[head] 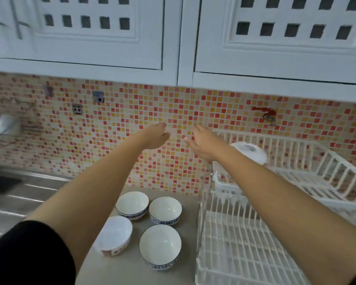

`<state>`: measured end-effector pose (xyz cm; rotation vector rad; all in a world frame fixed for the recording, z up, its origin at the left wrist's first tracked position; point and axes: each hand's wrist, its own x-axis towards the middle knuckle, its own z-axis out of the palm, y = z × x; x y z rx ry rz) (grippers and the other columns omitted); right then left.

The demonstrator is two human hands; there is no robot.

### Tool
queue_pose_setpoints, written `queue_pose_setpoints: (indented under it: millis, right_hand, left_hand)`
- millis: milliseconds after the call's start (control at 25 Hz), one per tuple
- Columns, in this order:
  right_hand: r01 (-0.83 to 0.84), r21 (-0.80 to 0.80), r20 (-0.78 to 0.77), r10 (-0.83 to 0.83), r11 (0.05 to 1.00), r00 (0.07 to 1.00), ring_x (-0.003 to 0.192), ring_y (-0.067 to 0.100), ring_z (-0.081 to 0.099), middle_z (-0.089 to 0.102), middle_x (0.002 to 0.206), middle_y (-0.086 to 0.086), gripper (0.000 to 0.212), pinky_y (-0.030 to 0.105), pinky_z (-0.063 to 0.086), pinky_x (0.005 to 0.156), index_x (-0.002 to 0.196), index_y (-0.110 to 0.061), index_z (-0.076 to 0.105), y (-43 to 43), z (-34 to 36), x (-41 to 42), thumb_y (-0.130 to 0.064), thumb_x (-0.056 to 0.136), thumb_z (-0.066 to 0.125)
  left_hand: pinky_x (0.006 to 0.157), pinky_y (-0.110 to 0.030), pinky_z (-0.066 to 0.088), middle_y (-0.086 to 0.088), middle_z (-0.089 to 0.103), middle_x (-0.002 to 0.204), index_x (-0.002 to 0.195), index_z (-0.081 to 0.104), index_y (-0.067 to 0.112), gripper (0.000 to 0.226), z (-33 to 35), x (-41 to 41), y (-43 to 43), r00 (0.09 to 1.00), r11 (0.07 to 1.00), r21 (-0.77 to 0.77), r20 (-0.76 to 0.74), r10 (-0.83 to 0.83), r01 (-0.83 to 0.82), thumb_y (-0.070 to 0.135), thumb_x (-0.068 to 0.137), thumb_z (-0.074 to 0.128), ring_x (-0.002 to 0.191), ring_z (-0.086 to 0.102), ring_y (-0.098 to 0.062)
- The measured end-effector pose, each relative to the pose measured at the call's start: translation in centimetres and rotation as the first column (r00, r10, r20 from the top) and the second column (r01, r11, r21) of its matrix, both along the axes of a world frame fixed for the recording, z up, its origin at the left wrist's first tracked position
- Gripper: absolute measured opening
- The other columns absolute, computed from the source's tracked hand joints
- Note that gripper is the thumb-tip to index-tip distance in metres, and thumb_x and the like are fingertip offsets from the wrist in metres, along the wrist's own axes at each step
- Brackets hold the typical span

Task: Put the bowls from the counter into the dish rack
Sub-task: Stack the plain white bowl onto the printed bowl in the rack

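Note:
Several white bowls stand upright on the grey counter (pixel 132 270). Three have blue patterned rims: a back left bowl (pixel 132 204), a back right bowl (pixel 165 209) and a front bowl (pixel 160 244). Another bowl (pixel 115 234), with a reddish pattern, sits front left, partly behind my left arm. The white wire dish rack (pixel 240 249) stands right of them, with a white bowl (pixel 250 151) in its upper tier. Both arms are stretched forward, high above the bowls. My left hand (pixel 155 136) and my right hand (pixel 201 142) are empty, fingers apart, in front of the tiled wall.
A steel sink and drainboard (pixel 14 194) lie at the left. A red wall tap (pixel 267 116) sticks out above the rack. White wall cabinets (pixel 173 48) hang overhead. A wall rack with a white bag (pixel 5 124) is at far left.

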<state>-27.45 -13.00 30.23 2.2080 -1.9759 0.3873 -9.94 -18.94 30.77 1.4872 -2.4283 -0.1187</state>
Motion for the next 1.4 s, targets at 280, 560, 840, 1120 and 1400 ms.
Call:
queue_pose_setpoints:
  millis: [280,560,840,1120,1400]
  right_hand:
    - [-0.008,0.195,0.19,-0.03,0.981,0.981,0.136,0.032,0.03,0.029,0.149,0.016,0.057,0.044,0.033,0.108,0.144,-0.003,0.023,-4.8,-12.8,13.8,-0.035,0.099,0.036]
    - [0.136,0.422,0.144,-0.214,0.897,0.966,0.126,0.032,0.042,0.045,0.136,0.016,0.049,0.04,0.038,0.1,0.131,-0.002,0.04,-7.1,-26.9,20.4,-0.036,0.097,0.043]
    - [0.178,0.589,0.212,-0.363,0.788,0.907,0.131,0.031,0.043,0.041,0.143,0.017,0.061,0.037,0.037,0.105,0.142,0.002,0.02,-9.2,-35.4,22.0,-0.016,0.094,0.051]
    - [0.219,0.528,0.263,-0.403,0.821,0.876,0.123,0.033,0.05,0.047,0.135,0.02,0.038,0.037,0.041,0.097,0.133,0.002,0.034,-7.4,-33.5,23.5,-0.001,0.095,0.04]
    - [0.111,0.273,0.522,-0.244,0.956,0.817,0.124,0.032,0.046,0.04,0.14,0.014,0.063,0.042,0.044,0.098,0.146,-0.013,0.022,-6.1,-19.5,21.0,-0.01,0.091,0.053]
  left_hand:
    - [0.112,-0.043,0.029,-0.021,0.032,0.152,0.148,0.02,0.0,0.06,-12.3,12.9,-2.9,0.987,0.959,0.236,0.083,0.139,-0.155,0.037,0.101,0.027,0.14,0.032,-0.035]
    - [0.107,-0.039,0.033,-0.024,0.041,0.144,0.14,0.033,-0.003,0.054,-27.0,19.2,-4.7,0.956,0.841,0.455,0.152,0.251,-0.293,0.035,0.101,0.03,0.133,0.041,-0.036]
    - [0.098,-0.042,0.042,-0.026,0.049,0.135,0.147,0.008,0.0,0.06,-35.9,19.6,-3.5,0.908,0.714,0.598,0.056,0.416,-0.364,0.021,0.098,0.037,0.121,0.051,-0.04]
    - [0.092,-0.048,0.048,-0.028,0.054,0.126,0.14,0.022,0.0,0.056,-33.8,19.8,-2.4,0.85,0.708,0.607,-0.096,0.518,-0.363,0.004,0.09,0.045,0.114,0.055,-0.043]
    - [0.077,-0.045,0.059,-0.011,0.055,0.126,0.139,0.032,0.019,0.045,-20.8,19.7,-1.5,0.774,0.914,0.363,-0.521,0.36,-0.181,0.029,0.096,0.043,0.105,0.059,-0.032]
